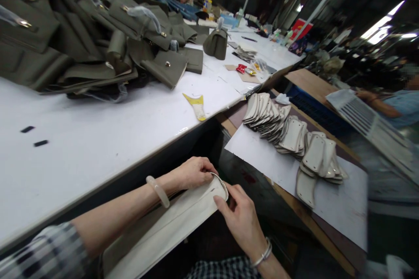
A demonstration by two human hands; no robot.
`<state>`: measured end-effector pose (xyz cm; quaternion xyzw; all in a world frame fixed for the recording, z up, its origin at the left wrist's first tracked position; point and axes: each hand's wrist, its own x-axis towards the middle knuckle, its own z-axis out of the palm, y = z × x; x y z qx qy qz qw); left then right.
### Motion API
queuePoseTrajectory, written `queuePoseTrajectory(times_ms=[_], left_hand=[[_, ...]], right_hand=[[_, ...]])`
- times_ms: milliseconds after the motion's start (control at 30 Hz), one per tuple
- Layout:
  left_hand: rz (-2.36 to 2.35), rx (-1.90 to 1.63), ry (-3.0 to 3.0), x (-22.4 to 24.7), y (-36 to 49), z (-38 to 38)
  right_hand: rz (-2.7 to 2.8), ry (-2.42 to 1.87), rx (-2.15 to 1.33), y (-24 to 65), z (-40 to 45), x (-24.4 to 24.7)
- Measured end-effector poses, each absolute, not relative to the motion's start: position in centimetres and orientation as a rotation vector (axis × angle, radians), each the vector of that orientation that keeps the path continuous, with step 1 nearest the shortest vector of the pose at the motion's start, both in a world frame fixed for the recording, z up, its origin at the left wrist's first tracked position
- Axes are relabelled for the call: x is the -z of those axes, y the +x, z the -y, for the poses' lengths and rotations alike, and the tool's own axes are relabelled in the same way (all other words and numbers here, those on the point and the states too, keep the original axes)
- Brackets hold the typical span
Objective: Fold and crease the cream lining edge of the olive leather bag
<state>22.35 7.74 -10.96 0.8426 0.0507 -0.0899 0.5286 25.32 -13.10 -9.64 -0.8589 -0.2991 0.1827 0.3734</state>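
Just off the near edge of the long white counter is an off-white, leather-look long piece with a rounded end. The left hand pinches the rim on the counter side; the right hand pinches the opposite side, thumb on top. The step in hand looks like shaping or aligning that rim; the next move probably calls for steady, even finger pressure around the curve.

Black-and-white checked sleeve, pale bangle, silvery bracelet
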Motion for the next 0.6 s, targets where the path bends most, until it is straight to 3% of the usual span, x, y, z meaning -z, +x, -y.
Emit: queuePoseTrajectory(times_ms=[233, 600], left_hand=[[-0.172, 0.260, 1.988, 10.6, 22.4, -7.6], [-0.271, 0.221, 1.933, 11.2, 21.7, -7.3]], right_hand=[[0.512, -2.114, -0.507, 23.5, 13.3, 11.0], [0.824, -2.212, -0.362, 25.0, 13.1, 10.9]])
